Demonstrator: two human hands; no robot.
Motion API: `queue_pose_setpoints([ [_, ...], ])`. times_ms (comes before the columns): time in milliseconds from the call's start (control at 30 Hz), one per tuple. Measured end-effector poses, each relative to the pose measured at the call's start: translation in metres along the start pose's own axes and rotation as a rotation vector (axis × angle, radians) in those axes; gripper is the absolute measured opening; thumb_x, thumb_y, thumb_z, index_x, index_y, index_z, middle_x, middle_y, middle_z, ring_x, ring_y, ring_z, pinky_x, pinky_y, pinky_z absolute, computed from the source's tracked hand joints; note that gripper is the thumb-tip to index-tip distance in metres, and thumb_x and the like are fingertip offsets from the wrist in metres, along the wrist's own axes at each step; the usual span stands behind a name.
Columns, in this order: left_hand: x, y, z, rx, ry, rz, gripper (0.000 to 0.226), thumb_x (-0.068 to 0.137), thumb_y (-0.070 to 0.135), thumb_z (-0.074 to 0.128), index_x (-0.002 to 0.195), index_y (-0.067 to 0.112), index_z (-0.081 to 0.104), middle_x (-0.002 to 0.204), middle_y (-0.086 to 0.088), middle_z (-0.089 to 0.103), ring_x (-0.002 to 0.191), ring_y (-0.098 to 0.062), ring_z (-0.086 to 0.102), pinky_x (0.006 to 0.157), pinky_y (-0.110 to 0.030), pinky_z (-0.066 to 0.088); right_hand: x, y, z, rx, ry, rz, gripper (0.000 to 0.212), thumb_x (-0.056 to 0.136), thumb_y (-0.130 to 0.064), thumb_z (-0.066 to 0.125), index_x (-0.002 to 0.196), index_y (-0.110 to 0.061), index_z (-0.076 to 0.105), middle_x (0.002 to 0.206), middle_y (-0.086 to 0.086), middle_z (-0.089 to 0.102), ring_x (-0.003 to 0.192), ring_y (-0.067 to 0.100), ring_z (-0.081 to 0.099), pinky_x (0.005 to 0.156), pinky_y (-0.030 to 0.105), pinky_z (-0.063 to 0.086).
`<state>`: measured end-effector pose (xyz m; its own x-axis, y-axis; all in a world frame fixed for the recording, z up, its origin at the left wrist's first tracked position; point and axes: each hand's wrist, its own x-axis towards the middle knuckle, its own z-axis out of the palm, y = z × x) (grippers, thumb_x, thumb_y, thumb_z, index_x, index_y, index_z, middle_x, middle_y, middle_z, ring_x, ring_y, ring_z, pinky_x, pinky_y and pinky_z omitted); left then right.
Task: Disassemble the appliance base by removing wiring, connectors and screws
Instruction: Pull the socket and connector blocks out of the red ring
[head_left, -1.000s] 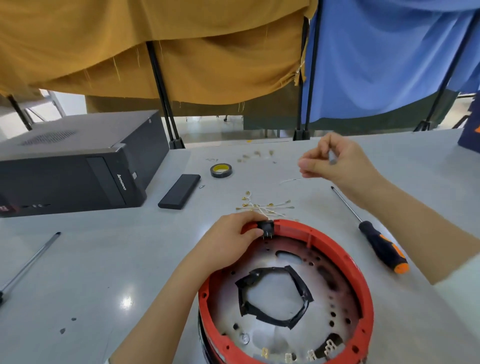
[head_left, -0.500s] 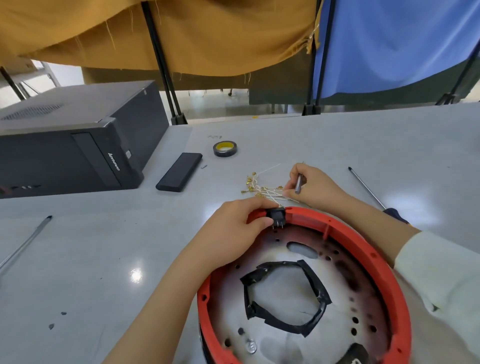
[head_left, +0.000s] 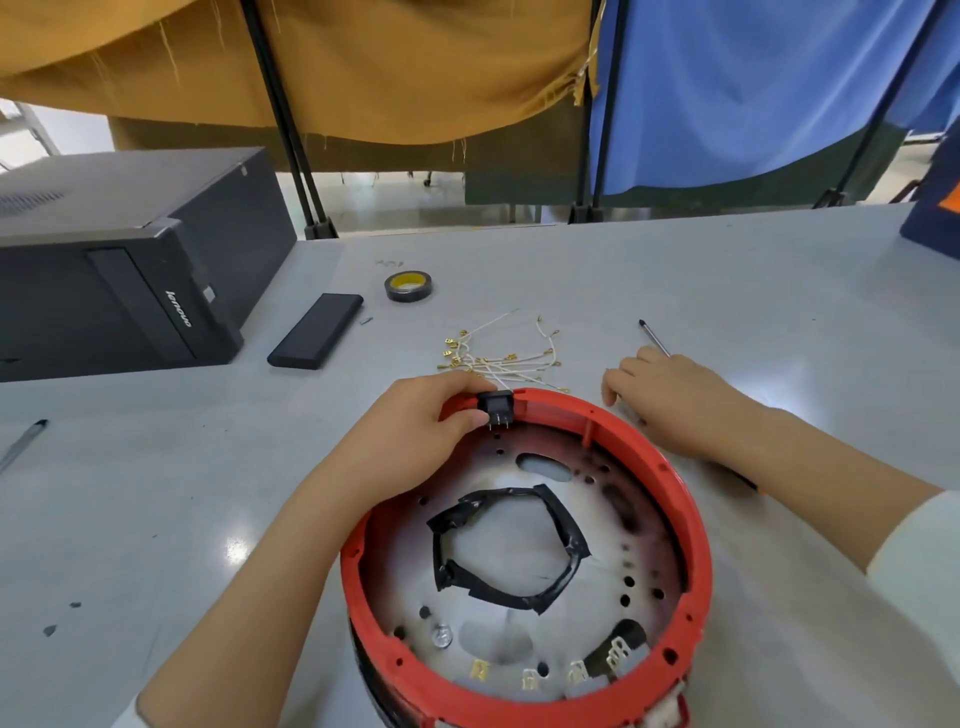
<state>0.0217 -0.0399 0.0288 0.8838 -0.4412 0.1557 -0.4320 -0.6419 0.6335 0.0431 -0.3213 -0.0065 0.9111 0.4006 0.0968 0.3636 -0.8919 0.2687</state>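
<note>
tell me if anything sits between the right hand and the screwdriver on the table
Nothing visible does. The right hand lies directly over the screwdriver, whose thin shaft pokes out past the fingers; its handle is hidden under the wrist.

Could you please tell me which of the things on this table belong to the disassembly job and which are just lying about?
Part of the job:
- red appliance base, held at its rim by the left hand
- black switch in the rim
- removed wires
- screwdriver under the right hand

Lying about:
- computer case
- tape roll
- flat black box
</note>
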Motion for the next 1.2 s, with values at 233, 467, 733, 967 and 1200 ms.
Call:
queue_pose_setpoints([
  [233,-0.001,0.001,0.000,0.031,-0.004,-0.025,0.027,0.092,0.020,0.057,0.115,0.033,0.062,0.109,0.019,0.064,0.102,0.000,0.055,0.080,0.002,0.032,-0.012,-0.005,0.006,-0.142,0.013,0.005,0.036,0.091,-0.013,0.043,0.124,-0.028,0.041,0.115,-0.007,0.048,0.108,0.016,0.045,0.078,0.027,0.037],
  [467,-0.008,0.002,0.000,0.089,0.017,-0.026,0.030,0.090,0.017,0.060,0.117,0.030,0.061,0.112,0.012,0.065,0.104,-0.007,0.056,0.085,-0.018,0.037,-0.013,-0.014,-0.031,0.208,-0.094,0.158,0.056,0.087,-0.002,0.038,0.133,-0.033,0.043,0.119,-0.002,0.053,0.112,0.018,0.049,0.083,0.030,0.040],
  [733,-0.002,0.002,0.007,0.376,0.041,0.005,0.020,0.091,0.020,0.057,0.110,0.014,0.059,0.113,-0.006,0.058,0.104,-0.025,0.056,0.079,-0.027,0.037,0.007,-0.112,-0.076,0.302,0.037,-0.099,0.048,0.091,-0.042,0.050,0.131,-0.017,0.040,0.128,0.003,0.053,0.115,0.023,0.052,0.088,0.037,0.046],
  [967,-0.003,0.001,0.013,0.667,0.056,0.028,0.016,0.097,0.019,0.041,0.109,0.012,0.051,0.110,-0.011,0.063,0.096,-0.032,0.059,0.068,-0.031,0.034,0.022,-0.115,-0.062,0.008,0.221,-0.111,0.037,0.093,-0.036,0.043,0.119,-0.009,0.047,0.111,0.009,0.063,0.094,0.031,0.063,0.062,0.033,0.036],
  [1200,-0.003,0.000,0.015,0.725,0.062,0.053,0.017,0.093,0.011,0.040,0.108,0.012,0.048,0.112,-0.010,0.062,0.097,-0.032,0.059,0.068,-0.031,0.033,0.023,-0.115,-0.058,0.020,0.365,-0.144,0.034,0.049,-0.024,0.084,0.069,-0.006,0.062,0.051,0.008,0.060,0.035,0.024,0.056,0.032,0.020,0.037],
])
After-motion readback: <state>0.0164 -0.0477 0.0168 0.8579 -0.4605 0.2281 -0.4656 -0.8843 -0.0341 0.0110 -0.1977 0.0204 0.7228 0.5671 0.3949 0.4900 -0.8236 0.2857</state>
